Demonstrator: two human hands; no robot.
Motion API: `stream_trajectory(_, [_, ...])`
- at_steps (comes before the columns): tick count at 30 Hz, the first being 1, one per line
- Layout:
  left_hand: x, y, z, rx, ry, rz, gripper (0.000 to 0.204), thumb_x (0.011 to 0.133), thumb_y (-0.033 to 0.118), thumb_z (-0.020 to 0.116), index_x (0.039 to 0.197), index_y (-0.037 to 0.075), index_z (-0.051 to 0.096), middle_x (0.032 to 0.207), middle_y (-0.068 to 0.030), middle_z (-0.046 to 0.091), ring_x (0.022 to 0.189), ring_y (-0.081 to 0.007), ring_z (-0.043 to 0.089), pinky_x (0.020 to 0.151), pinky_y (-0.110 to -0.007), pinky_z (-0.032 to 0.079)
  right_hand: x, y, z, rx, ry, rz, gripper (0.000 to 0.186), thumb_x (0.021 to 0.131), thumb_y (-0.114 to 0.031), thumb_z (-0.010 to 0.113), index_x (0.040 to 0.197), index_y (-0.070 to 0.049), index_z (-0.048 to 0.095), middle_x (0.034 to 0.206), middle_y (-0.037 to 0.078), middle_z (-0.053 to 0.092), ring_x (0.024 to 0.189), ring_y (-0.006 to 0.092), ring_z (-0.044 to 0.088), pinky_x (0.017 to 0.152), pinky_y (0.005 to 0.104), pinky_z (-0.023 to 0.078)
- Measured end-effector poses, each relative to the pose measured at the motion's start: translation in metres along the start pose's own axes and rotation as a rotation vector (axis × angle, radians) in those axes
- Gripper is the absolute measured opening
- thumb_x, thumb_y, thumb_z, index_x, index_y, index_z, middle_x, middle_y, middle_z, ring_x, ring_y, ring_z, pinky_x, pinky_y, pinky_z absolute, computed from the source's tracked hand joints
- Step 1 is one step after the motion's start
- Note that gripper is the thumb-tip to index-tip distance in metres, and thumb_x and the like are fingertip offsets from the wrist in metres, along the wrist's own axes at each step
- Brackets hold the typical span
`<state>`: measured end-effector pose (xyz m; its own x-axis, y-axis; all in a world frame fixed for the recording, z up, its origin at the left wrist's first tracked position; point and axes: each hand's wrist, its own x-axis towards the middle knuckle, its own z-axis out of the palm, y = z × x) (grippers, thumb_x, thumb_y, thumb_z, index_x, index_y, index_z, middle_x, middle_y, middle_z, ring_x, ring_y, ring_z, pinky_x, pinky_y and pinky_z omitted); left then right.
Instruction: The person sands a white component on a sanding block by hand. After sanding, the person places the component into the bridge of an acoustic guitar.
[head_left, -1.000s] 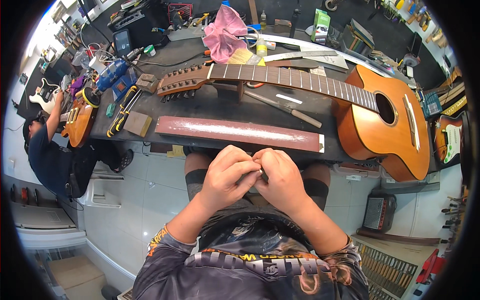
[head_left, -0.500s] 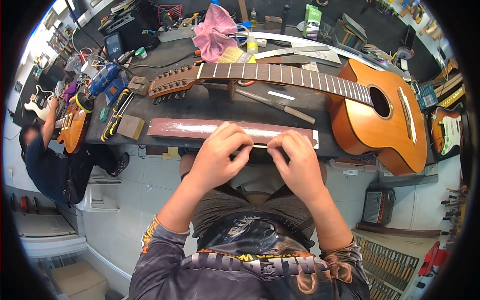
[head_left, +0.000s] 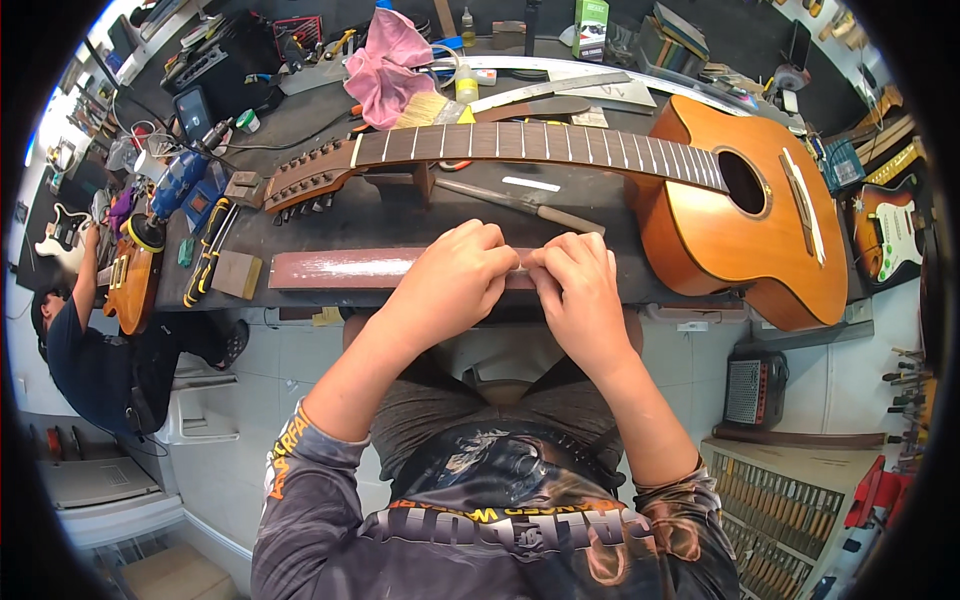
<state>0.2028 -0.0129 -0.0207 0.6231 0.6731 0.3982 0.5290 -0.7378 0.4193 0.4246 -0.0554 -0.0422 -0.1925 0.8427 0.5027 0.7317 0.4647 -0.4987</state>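
Observation:
Lengthwise along the bench's near edge lies a long reddish-brown sanding board (head_left: 330,272), its surface streaked with white dust. Over its right half my left hand (head_left: 455,278) and my right hand (head_left: 582,290) meet fingertip to fingertip. Both are pinched closed on a small thin pale strip (head_left: 520,266), of which only a speck shows between the fingers. The strip appears to be held down at the board's surface, though my fingers cover the contact. Behind the board an acoustic guitar (head_left: 690,230) lies face up, its neck (head_left: 540,143) on a dark neck rest (head_left: 405,183).
A file with a wooden handle (head_left: 570,218) and a short white strip (head_left: 531,184) lie under the neck. Screwdrivers (head_left: 210,255), a wooden block (head_left: 237,274) and a blue polisher (head_left: 180,184) stand left. A brush (head_left: 430,108) and pink cloth (head_left: 388,70) sit behind. Another person (head_left: 95,345) works far left.
Both hands have moved up onto the sanding board and closer together, the pale strip now mostly hidden between them. The whole view has shifted slightly.

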Motion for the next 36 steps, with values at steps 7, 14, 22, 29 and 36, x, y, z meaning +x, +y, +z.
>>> stream_trajectory(7, [0.004,0.009,-0.003,0.062,-0.045,-0.023,0.013,0.092,0.001,0.078,0.105,0.001,0.077,0.102,-0.0114,0.068,0.103,-0.0342,0.069,0.092,-0.048,0.059,-0.004,-0.003,0.004,-0.045,0.049,0.039,0.009,0.098,-0.008,0.082,0.105,-0.01,0.077,0.11,0.004,0.069,0.113,0.0317,0.061,0.098,0.0484,0.048])
stream_trajectory(14, [0.006,0.012,0.005,0.1,-0.002,-0.021,0.012,0.09,0.001,0.08,0.101,0.003,0.075,0.102,-0.0113,0.068,0.101,-0.0342,0.069,0.089,-0.048,0.061,-0.01,0.002,-0.001,0.001,0.055,0.022,0.013,0.095,-0.004,0.081,0.106,-0.009,0.078,0.113,0.005,0.07,0.116,0.0325,0.062,0.102,0.0504,0.049])
stream_trajectory(22, [0.013,0.016,0.007,0.165,-0.012,0.033,0.017,0.088,0.002,0.083,0.101,0.002,0.071,0.101,-0.0124,0.066,0.098,-0.0349,0.068,0.087,-0.048,0.061,-0.022,0.005,-0.014,-0.138,0.063,-0.049,0.031,0.09,-0.002,0.081,0.12,-0.009,0.084,0.122,0.003,0.074,0.124,0.0298,0.065,0.109,0.0497,0.049])
stream_trajectory(29, [0.017,0.026,0.009,0.246,-0.057,0.027,0.017,0.088,0.003,0.083,0.098,0.003,0.07,0.101,-0.0114,0.065,0.097,-0.0343,0.068,0.085,-0.048,0.062,-0.023,0.007,-0.018,-0.17,0.053,-0.078,0.033,0.089,-0.002,0.08,0.121,-0.01,0.085,0.123,0.002,0.075,0.126,0.0295,0.065,0.111,0.0505,0.048])
stream_trajectory(36, [0.021,0.027,0.009,0.447,-0.106,0.12,0.016,0.087,0.007,0.082,0.091,0.006,0.066,0.096,-0.0095,0.062,0.091,-0.029,0.067,0.081,-0.043,0.06,-0.019,0.005,-0.021,-0.213,0.03,-0.117,0.028,0.09,-0.005,0.08,0.118,-0.008,0.084,0.122,0.003,0.074,0.127,0.0292,0.064,0.11,0.0504,0.048])
